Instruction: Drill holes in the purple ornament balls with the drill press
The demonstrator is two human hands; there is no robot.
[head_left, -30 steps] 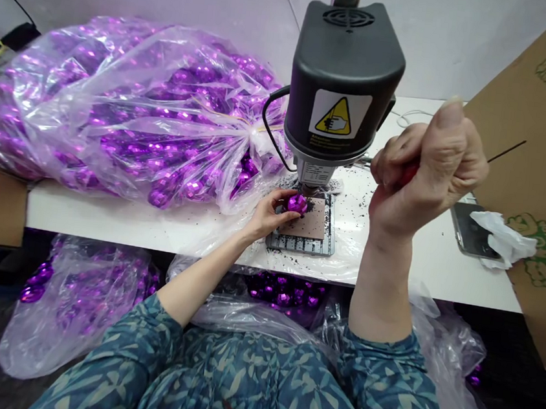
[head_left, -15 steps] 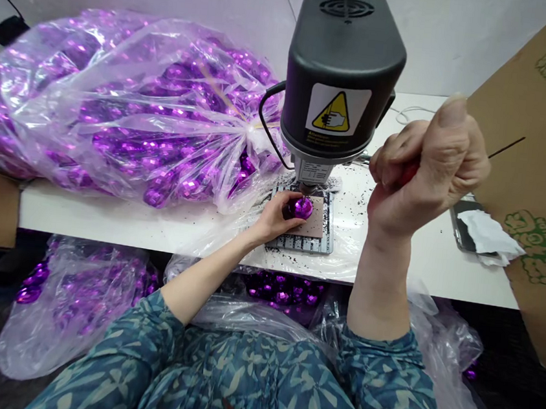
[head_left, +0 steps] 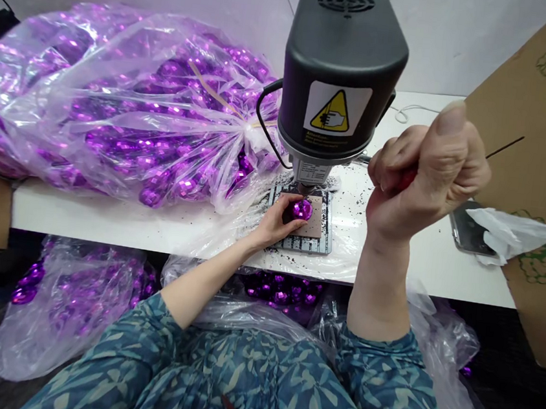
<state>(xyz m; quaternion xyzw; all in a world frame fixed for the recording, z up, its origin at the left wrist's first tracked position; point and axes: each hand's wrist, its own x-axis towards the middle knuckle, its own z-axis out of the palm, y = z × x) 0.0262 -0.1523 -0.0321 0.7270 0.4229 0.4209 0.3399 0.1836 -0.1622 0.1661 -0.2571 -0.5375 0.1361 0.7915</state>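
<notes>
With thumb and fingers, my left hand [head_left: 278, 220] grips a shiny purple faceted ball [head_left: 302, 209]. The ball rests on a small brown board [head_left: 313, 228] lying over the slotted metal base [head_left: 326, 246]. Directly above it stands a black bench drill press [head_left: 344, 62] with a yellow warning label; its chuck [head_left: 306, 187] is close to the ball's top, and whether the bit touches is hidden. My right hand [head_left: 423, 168] is closed in a fist around the press's feed lever, of which a bit of red handle shows between the fingers.
A large clear bag of purple balls [head_left: 131, 111] fills the table's left side. More bagged balls [head_left: 82, 301] hang below the edge. To the right are a phone [head_left: 467, 235], a white tissue [head_left: 509, 232] and a cardboard box [head_left: 544, 83]. Dark shavings litter the white tabletop.
The tissue at the right has lifted and spread out toward the box. Both hands keep their places on the ball and the lever; the view has shifted slightly.
</notes>
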